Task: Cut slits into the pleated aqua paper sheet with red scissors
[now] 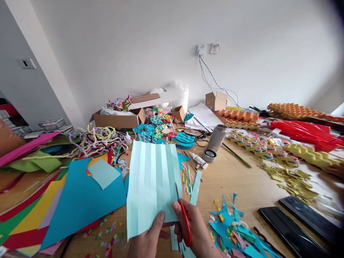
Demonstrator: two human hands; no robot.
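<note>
My left hand [151, 234] grips the lower edge of a pale mint sheet of paper [150, 179], thumb on top and fingers underneath. Lengthwise creases divide the sheet into several strips. In my right hand [197, 227] is a pair of red-handled scissors [185, 224], its blades at the sheet's lower right along the last crease. A cut mint strip [196, 188] lies on the table to the right of the sheet. More mint strips [174, 238] show below, partly hidden by my right hand.
Blue, yellow and red paper sheets [88, 193] are stacked at left. Blue scraps [228, 227] and two phones [291, 233] lie at right. Behind stand a glue bottle [198, 160], a metal flask [217, 139] and a cardboard box [115, 120]. At far right, a person's hand [337, 167] is partly visible.
</note>
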